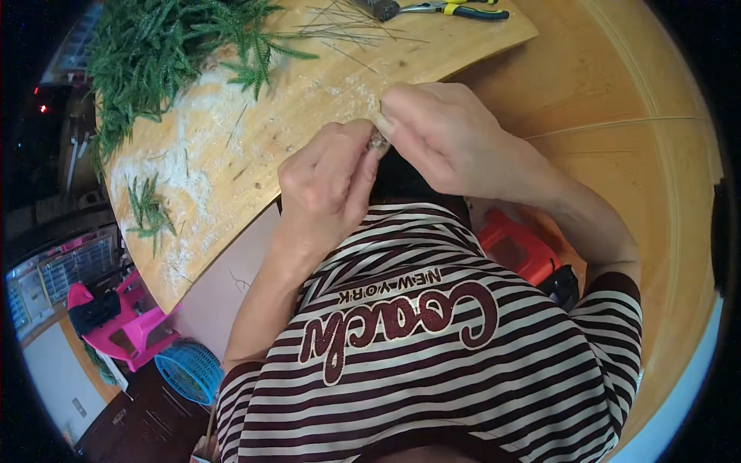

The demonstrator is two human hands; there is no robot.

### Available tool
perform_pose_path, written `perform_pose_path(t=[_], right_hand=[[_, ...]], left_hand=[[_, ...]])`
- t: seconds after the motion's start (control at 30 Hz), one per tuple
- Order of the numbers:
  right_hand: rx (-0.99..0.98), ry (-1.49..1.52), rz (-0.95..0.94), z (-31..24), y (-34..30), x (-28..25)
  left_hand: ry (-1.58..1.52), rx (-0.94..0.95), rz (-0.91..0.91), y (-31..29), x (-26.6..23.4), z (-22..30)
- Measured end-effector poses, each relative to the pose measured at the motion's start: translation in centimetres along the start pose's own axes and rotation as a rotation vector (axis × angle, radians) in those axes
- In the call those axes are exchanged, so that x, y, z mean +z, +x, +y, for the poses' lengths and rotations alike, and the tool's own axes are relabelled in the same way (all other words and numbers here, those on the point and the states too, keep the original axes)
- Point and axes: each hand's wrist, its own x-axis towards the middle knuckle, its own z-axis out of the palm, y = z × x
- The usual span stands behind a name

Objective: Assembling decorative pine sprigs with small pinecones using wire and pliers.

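My left hand (324, 174) is closed around a small brown, white-flecked piece (377, 142), which pokes out between thumb and forefinger. Most of it is hidden, so its kind does not show. Right beside it, my right hand (444, 131) is also closed, its thumb and fingertips pinched together at the top of that piece. What the right fingers grip is hidden from view. Both hands are held together in front of my chest, over the near edge of a wooden table (301, 139). White powder or flakes (197, 166) lie scattered across the tabletop.
Green artificial pine sprigs (166, 54) are heaped at the far left, and a single sprig (148, 207) lies nearer. Thin wires (347, 31) and yellow-black pliers (455, 9) lie at the back. A pink chair (123, 332), blue basket (187, 370) and red stool (517, 247) stand lower down.
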Motion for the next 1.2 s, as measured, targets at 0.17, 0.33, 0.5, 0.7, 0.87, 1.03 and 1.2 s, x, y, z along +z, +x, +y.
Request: perform_pose_path(t=[0.17, 0.33, 0.5, 0.7, 0.87, 1.03, 1.2], right_hand=[[0.131, 0.013, -0.185, -1.2, 1.3, -2.5], [0.211, 0.315, -0.157, -1.2, 1.2, -4.0], [0.248, 0.132, -0.117, -2.0, 2.5, -3.2], [-0.032, -0.256, -0.217, -1.6, 2.6, -1.2], [0.097, -0.163, -0.216, -2.3, 2.5, -1.9], [0.307, 0.081, -0.200, -1.7, 3.3, -4.5], [0.347, 0.291, -0.117, -0.5, 2.3, -1.7]], left_hand=[[-0.261, -0.297, 0.153, -1.0, 0.5, 0.2], [-0.530, -0.465, 0.203, -1.3, 0.4, -0.1], [-0.408, -0.328, 0.193, -1.5, 0.8, -0.6], [-0.116, -0.177, 0.151, -1.6, 0.6, 0.2], [-0.026, 0.060, 0.201, -1.1, 0.6, 0.1], [-0.147, -0.160, 0.271, -0.5, 0.6, -0.5], [-0.231, -0.302, 0.292, -0.3, 0.7, -1.5]])
